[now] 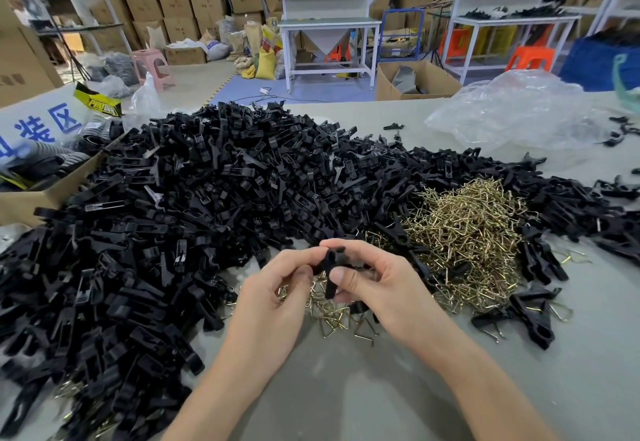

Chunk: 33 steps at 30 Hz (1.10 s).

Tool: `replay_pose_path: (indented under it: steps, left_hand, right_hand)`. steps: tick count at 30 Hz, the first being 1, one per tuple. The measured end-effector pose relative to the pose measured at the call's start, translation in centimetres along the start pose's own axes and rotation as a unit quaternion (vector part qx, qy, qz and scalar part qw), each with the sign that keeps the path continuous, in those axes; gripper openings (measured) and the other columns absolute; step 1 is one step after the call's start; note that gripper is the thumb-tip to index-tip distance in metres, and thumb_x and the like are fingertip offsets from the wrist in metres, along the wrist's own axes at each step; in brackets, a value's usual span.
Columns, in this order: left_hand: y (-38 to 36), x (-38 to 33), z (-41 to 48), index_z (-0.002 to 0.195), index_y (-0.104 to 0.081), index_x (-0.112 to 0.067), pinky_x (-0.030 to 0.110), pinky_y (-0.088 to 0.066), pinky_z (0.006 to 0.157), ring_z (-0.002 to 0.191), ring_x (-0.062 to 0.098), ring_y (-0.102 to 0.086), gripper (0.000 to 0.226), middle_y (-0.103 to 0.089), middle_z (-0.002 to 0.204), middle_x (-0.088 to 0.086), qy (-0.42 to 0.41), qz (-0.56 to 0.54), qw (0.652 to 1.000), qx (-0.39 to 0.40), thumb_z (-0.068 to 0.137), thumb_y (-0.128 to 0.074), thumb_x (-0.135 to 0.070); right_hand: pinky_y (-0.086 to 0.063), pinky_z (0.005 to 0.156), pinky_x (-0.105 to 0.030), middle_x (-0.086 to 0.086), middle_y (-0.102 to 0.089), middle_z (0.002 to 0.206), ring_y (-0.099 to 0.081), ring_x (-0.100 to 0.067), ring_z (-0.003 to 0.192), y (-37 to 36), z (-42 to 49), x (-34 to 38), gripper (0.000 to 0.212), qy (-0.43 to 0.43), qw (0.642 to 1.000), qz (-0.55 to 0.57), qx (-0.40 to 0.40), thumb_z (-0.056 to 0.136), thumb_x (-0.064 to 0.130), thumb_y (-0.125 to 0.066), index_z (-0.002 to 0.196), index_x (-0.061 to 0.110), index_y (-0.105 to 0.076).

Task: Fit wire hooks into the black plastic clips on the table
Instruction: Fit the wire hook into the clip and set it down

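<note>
The heap of wire hooks (pixel 464 232) is lying on the table (pixel 346 388). The pile of clips (pixel 173 215) is spreading left of the heap and behind it, touching it. Before the heap, to its left, the left hand (pixel 273 302) and right hand (pixel 384 288) are pinching one clip (pixel 330 267) above a scatter of hooks (pixel 332 312). Far left of the heap a cardboard box (pixel 20 203) is sitting. Behind the heap, to the right, a plastic bag (pixel 519 111) is lying.

Matt plastic clips (pixel 207 198) — brassy wire hooks (pixel 464 232)
</note>
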<state>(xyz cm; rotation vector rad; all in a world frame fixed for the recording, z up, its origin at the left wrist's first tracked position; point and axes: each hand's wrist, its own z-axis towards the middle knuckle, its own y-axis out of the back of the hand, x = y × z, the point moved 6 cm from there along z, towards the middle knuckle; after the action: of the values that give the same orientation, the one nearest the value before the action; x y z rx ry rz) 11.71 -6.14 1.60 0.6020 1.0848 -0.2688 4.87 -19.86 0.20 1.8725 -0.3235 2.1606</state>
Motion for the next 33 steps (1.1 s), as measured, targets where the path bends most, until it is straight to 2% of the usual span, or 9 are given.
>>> replay_pose_path:
  steps: [3,8,12,17,20,22,27,30,33]
  left_hand:
    - [0.2,-0.1,-0.1,0.123,-0.059,-0.039,0.010,-0.045,0.087,0.106,-0.003,-0.064,0.040,-0.069,0.111,-0.024,-0.013,0.024,0.999,-0.030,0.099,-0.054,-0.007]
    - [0.6,0.3,0.1,0.116,-0.062,-0.034,0.019,-0.042,0.096,0.111,0.000,-0.055,0.023,-0.062,0.109,-0.026,-0.059,0.206,0.977,0.018,0.095,-0.054,-0.035]
    - [-0.9,1.8,-0.3,0.128,-0.057,-0.043,0.025,-0.022,0.111,0.122,0.001,-0.032,0.051,-0.045,0.119,-0.029,-0.057,0.372,0.913,0.156,0.089,-0.037,-0.069]
    - [-1.5,1.5,-0.7,0.126,-0.060,-0.046,0.021,-0.014,0.110,0.118,-0.005,-0.023,0.065,-0.046,0.121,-0.025,-0.096,0.344,0.919,0.166,0.086,-0.026,-0.084]
    - [-2.2,1.6,-0.9,0.125,-0.059,-0.046,0.022,-0.006,0.117,0.121,-0.007,-0.023,0.064,-0.043,0.125,-0.025,-0.108,0.361,0.907,0.191,0.085,-0.026,-0.083]
    - [-2.5,1.6,-0.9,0.119,-0.062,-0.041,0.025,-0.017,0.116,0.120,-0.004,-0.028,0.054,-0.046,0.122,-0.023,-0.111,0.347,0.912,0.190,0.087,-0.034,-0.074]
    - [-2.2,0.9,-0.6,0.096,-0.058,-0.035,0.016,-0.029,0.099,0.098,-0.001,-0.044,0.004,-0.057,0.095,-0.024,-0.128,0.314,0.933,0.118,0.094,-0.058,-0.039]
    - [-1.0,1.3,-0.3,0.099,-0.053,-0.044,0.007,-0.028,0.095,0.104,-0.004,-0.047,0.006,-0.061,0.090,-0.025,-0.072,0.280,0.956,0.057,0.095,-0.050,-0.042]
    - [0.0,1.5,-0.2,0.107,-0.053,-0.049,0.019,-0.043,0.085,0.099,-0.003,-0.054,0.014,-0.066,0.093,-0.030,-0.030,0.210,0.977,0.011,0.097,-0.044,-0.044]
  right_hand:
    - [-0.058,0.076,-0.021,0.020,-0.071,0.091,-0.072,-0.010,0.080,0.3,0.1,0.2,0.034,0.006,1.000,-0.001,-0.026,0.093,0.009,-0.068,0.102,0.041,-0.074]
    - [-0.060,0.084,-0.029,-0.002,-0.074,0.103,-0.075,-0.018,0.092,2.8,0.0,0.0,0.023,0.011,0.990,0.053,-0.131,0.095,0.013,-0.066,0.106,0.032,-0.074]
    - [-0.058,0.078,-0.024,-0.008,-0.072,0.101,-0.072,-0.015,0.088,4.2,0.2,-0.5,0.020,-0.009,0.972,0.124,-0.197,0.097,0.006,-0.061,0.109,0.017,-0.072]
    - [-0.057,0.074,-0.022,-0.006,-0.071,0.098,-0.071,-0.012,0.084,4.1,0.2,-0.6,0.019,-0.017,0.970,0.128,-0.204,0.097,0.004,-0.061,0.109,0.015,-0.071]
    - [-0.057,0.074,-0.022,-0.004,-0.071,0.097,-0.071,-0.012,0.083,4.0,0.1,-0.5,0.019,-0.016,0.973,0.115,-0.201,0.097,0.004,-0.061,0.109,0.016,-0.071]
    - [-0.057,0.073,-0.022,-0.003,-0.071,0.095,-0.070,-0.012,0.083,4.0,0.1,-0.5,0.019,-0.017,0.973,0.112,-0.201,0.097,0.004,-0.061,0.109,0.016,-0.071]
    - [-0.057,0.072,-0.021,0.000,-0.072,0.093,-0.071,-0.012,0.083,4.1,0.1,-0.6,0.018,-0.022,0.972,0.106,-0.206,0.097,0.007,-0.062,0.108,0.018,-0.071]
    - [-0.057,0.071,-0.020,0.000,-0.072,0.093,-0.072,-0.012,0.082,4.1,0.1,-0.7,0.018,-0.027,0.972,0.107,-0.207,0.097,0.007,-0.062,0.109,0.018,-0.071]
    - [-0.057,0.072,-0.021,0.002,-0.072,0.093,-0.073,-0.013,0.083,4.0,0.1,-0.6,0.018,-0.029,0.973,0.102,-0.203,0.097,0.009,-0.063,0.107,0.021,-0.072]
